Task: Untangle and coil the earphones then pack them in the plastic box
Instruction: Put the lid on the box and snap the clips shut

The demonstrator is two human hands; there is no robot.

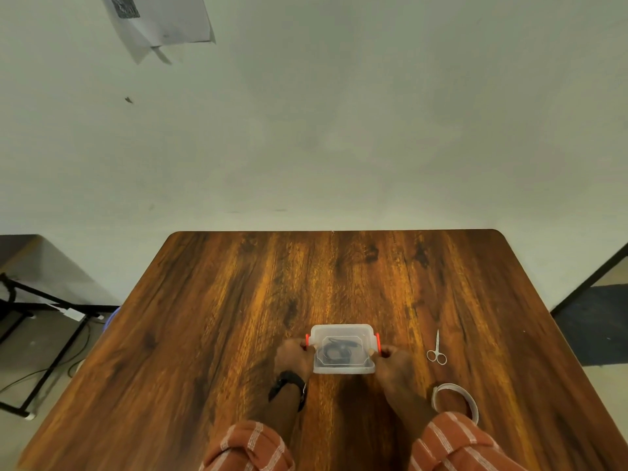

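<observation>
A small clear plastic box [342, 331] with its lid on and a red clip on each side sits on the wooden table [238, 300]. Through the lid I see black earphones [336, 349] coiled inside. My left hand [291, 355] is at the box's left side, fingers on the left red clip [307, 340]. My right hand [394, 363] is at the right side, fingers on the right red clip [378, 341]. A dark watch is on my left wrist.
Small silver scissors [436, 350] lie to the right of the box. A roll of clear tape [455, 401] lies near my right forearm. The wall stands just behind the table's far edge. A black metal frame [40, 317] is on the floor at the left.
</observation>
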